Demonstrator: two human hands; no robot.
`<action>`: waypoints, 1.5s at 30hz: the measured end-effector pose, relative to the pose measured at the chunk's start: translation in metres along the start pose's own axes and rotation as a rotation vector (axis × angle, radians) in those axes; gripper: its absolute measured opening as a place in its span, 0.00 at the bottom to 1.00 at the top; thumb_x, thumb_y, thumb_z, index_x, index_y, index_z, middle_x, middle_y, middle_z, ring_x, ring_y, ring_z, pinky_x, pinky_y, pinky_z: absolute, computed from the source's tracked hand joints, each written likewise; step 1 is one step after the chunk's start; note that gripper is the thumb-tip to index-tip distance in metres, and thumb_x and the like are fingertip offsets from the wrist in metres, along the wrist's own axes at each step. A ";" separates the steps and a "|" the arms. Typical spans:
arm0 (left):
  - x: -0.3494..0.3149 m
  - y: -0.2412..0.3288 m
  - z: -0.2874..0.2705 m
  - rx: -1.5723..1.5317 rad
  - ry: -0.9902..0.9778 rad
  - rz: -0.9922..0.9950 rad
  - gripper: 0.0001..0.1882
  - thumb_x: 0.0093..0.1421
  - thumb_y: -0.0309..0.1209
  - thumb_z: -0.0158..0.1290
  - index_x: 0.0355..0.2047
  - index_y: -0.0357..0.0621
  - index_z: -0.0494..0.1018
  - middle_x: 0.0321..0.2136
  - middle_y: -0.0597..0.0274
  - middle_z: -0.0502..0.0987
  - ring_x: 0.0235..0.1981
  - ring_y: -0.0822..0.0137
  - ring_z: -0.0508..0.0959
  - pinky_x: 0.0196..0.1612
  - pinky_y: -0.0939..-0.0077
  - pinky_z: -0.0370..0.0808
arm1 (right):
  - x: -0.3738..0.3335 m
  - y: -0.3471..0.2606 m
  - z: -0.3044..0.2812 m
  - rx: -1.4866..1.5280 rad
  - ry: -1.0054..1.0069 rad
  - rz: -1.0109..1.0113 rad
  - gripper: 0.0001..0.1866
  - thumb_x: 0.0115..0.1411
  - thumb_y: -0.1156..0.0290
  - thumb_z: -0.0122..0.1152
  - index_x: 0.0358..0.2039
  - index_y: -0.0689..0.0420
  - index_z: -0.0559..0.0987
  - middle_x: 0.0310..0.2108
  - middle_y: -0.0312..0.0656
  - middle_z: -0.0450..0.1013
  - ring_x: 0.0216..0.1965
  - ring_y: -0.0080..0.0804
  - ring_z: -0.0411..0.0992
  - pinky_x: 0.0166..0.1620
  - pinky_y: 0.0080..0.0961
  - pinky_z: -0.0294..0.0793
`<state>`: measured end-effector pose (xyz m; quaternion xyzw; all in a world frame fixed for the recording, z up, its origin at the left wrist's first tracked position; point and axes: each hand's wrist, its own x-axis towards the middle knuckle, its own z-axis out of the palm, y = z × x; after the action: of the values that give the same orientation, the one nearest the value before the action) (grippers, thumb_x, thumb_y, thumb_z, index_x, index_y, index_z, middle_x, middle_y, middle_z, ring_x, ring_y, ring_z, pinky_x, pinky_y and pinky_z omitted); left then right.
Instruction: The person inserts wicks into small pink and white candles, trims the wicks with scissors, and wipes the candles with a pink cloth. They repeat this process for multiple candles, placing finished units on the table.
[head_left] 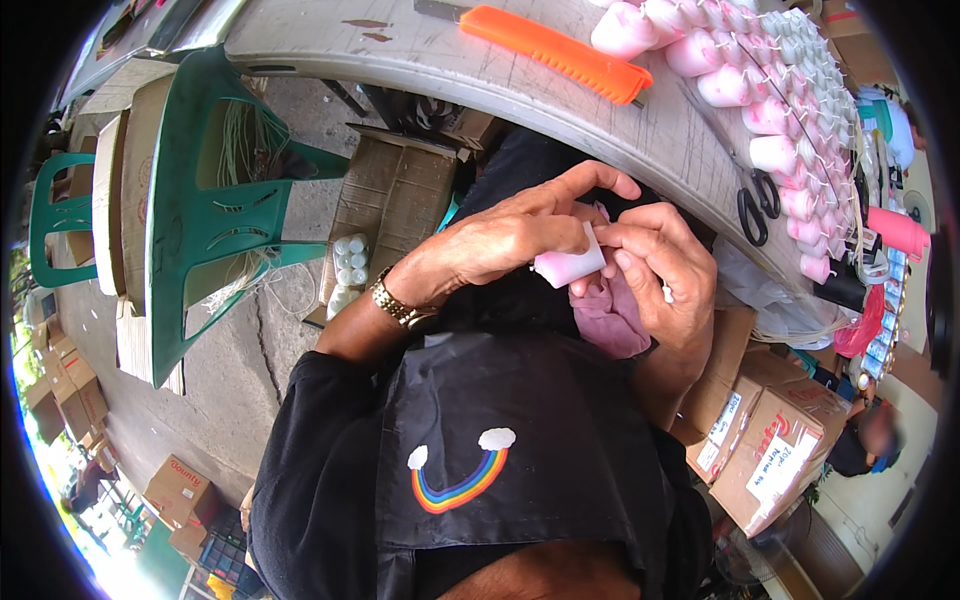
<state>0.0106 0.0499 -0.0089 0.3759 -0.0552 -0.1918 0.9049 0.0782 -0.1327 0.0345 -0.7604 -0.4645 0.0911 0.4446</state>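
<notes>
A small pink and white candle [568,265] is gripped by my left hand [525,225], its fingers curled round it and the index finger stretched out above. My right hand [668,262] is closed at the candle's white end, thumb and fingertips pressed together there. What those fingertips pinch is too small to make out. A little white tip [668,292] pokes out from between the right hand's lower fingers. Below the candle hangs a pink cloth [612,318], partly tucked under the right hand. Both hands are over my lap, just off the table's near edge.
Rows of similar pink and white candles with wicks [770,120] cover the right of the table [390,40]. An orange box cutter [555,55] and black-handled scissors [757,208] lie there too. A green chair [190,220] stands left; cardboard boxes [770,440] are at lower right.
</notes>
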 end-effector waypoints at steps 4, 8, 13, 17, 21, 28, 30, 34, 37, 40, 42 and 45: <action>0.000 0.001 0.001 -0.014 0.006 0.001 0.37 0.49 0.27 0.45 0.62 0.36 0.53 0.35 0.50 0.76 0.30 0.65 0.76 0.37 0.75 0.72 | 0.000 0.004 -0.003 -0.016 0.024 -0.024 0.11 0.54 0.87 0.59 0.37 0.63 0.79 0.31 0.42 0.73 0.29 0.27 0.74 0.32 0.22 0.74; -0.001 0.002 0.006 0.056 0.041 0.018 0.36 0.50 0.26 0.44 0.62 0.37 0.54 0.36 0.51 0.75 0.34 0.65 0.76 0.39 0.74 0.72 | -0.001 0.007 0.005 0.045 0.097 0.022 0.12 0.55 0.85 0.59 0.40 0.62 0.78 0.32 0.42 0.74 0.30 0.27 0.74 0.33 0.22 0.74; -0.005 0.004 0.010 0.061 0.148 0.339 0.36 0.56 0.29 0.48 0.65 0.42 0.49 0.44 0.49 0.71 0.40 0.61 0.75 0.45 0.67 0.73 | 0.001 0.003 0.010 0.148 0.411 0.066 0.14 0.55 0.77 0.63 0.42 0.63 0.77 0.34 0.41 0.75 0.34 0.27 0.72 0.41 0.24 0.70; -0.005 0.004 0.015 0.023 0.036 0.648 0.39 0.59 0.25 0.58 0.65 0.46 0.47 0.48 0.53 0.68 0.51 0.59 0.74 0.55 0.62 0.71 | -0.004 -0.010 0.018 0.340 0.131 0.248 0.13 0.58 0.74 0.63 0.43 0.64 0.77 0.35 0.42 0.75 0.37 0.27 0.72 0.42 0.24 0.70; -0.006 0.007 0.021 0.094 -0.020 0.643 0.45 0.56 0.23 0.60 0.67 0.44 0.44 0.49 0.50 0.69 0.53 0.57 0.72 0.57 0.62 0.69 | -0.005 -0.018 0.029 0.223 0.130 0.129 0.11 0.56 0.78 0.66 0.39 0.66 0.80 0.44 0.48 0.77 0.45 0.40 0.77 0.46 0.31 0.75; -0.018 0.015 0.027 0.328 0.394 0.473 0.46 0.53 0.27 0.66 0.66 0.40 0.50 0.42 0.51 0.76 0.43 0.63 0.78 0.50 0.70 0.74 | -0.007 -0.003 0.013 -0.105 0.069 -0.015 0.03 0.51 0.76 0.66 0.26 0.60 0.80 0.27 0.44 0.77 0.30 0.42 0.75 0.35 0.35 0.71; -0.018 0.019 0.023 0.426 0.536 0.601 0.43 0.56 0.33 0.63 0.66 0.40 0.51 0.42 0.51 0.75 0.43 0.58 0.79 0.50 0.61 0.76 | -0.018 0.008 0.001 -0.147 0.201 0.053 0.03 0.54 0.76 0.63 0.26 0.61 0.80 0.27 0.45 0.77 0.29 0.42 0.75 0.34 0.35 0.71; -0.019 0.023 0.017 0.496 0.597 0.577 0.37 0.57 0.31 0.61 0.63 0.39 0.57 0.41 0.54 0.75 0.41 0.62 0.78 0.50 0.64 0.76 | -0.053 0.028 -0.013 -0.195 0.280 0.409 0.11 0.60 0.67 0.60 0.27 0.62 0.79 0.27 0.47 0.76 0.27 0.43 0.75 0.31 0.35 0.72; -0.020 0.019 0.017 0.502 0.545 0.460 0.31 0.57 0.29 0.60 0.60 0.39 0.62 0.39 0.57 0.75 0.41 0.64 0.77 0.51 0.68 0.73 | -0.074 0.040 -0.007 -0.685 -0.123 0.581 0.12 0.62 0.65 0.58 0.30 0.63 0.79 0.26 0.52 0.73 0.27 0.48 0.73 0.32 0.36 0.70; -0.018 0.012 0.019 0.513 0.489 0.367 0.24 0.56 0.28 0.59 0.54 0.40 0.69 0.37 0.60 0.75 0.41 0.67 0.76 0.50 0.73 0.71 | -0.089 0.046 0.002 -0.437 -0.262 0.609 0.11 0.62 0.67 0.58 0.30 0.63 0.78 0.24 0.51 0.70 0.25 0.41 0.72 0.31 0.34 0.69; -0.018 0.012 0.018 0.602 0.448 0.330 0.22 0.60 0.24 0.57 0.55 0.43 0.68 0.39 0.64 0.74 0.42 0.73 0.74 0.46 0.80 0.72 | -0.097 0.046 0.001 -0.056 0.049 0.625 0.12 0.62 0.67 0.57 0.25 0.61 0.74 0.21 0.39 0.69 0.24 0.33 0.68 0.29 0.29 0.65; -0.016 0.012 0.017 0.521 0.455 0.328 0.21 0.60 0.24 0.57 0.54 0.44 0.69 0.39 0.64 0.74 0.42 0.73 0.75 0.46 0.80 0.72 | -0.101 0.040 -0.014 0.379 0.344 0.629 0.08 0.64 0.70 0.53 0.29 0.60 0.71 0.26 0.28 0.61 0.31 0.13 0.56 0.32 0.16 0.57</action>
<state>-0.0042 0.0528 0.0121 0.6125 0.0409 0.0644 0.7867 0.0550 -0.2271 -0.0156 -0.7743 -0.1027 0.1780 0.5985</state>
